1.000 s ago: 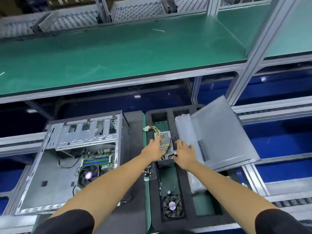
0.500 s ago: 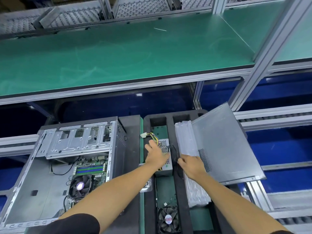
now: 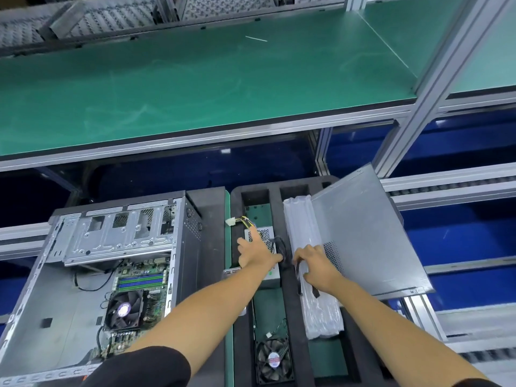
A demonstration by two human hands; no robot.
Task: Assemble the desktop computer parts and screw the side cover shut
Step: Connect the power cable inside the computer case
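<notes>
A silver power supply (image 3: 264,235) with yellow and black wires lies in a slot of the black foam tray (image 3: 291,308). My left hand (image 3: 258,254) is spread over its top, thumb on the left side and fingers at the right edge. My right hand (image 3: 317,263) is curled round the black cable (image 3: 298,275) beside it, over a white plastic-wrapped pack (image 3: 307,227). The grey side cover (image 3: 363,233) lies tilted on the tray's right side. The open computer case (image 3: 55,297) lies on the left, showing its motherboard (image 3: 142,283) and cooler fan (image 3: 124,308).
A black case fan (image 3: 274,358) sits in the tray's near slot. A green shelf (image 3: 195,88) on an aluminium frame hangs above and behind the work surface. Blue conveyor sections (image 3: 460,233) run to the right.
My right hand has drawn back towards me along the white pack with the black cable in it. My left hand has stayed on the power supply.
</notes>
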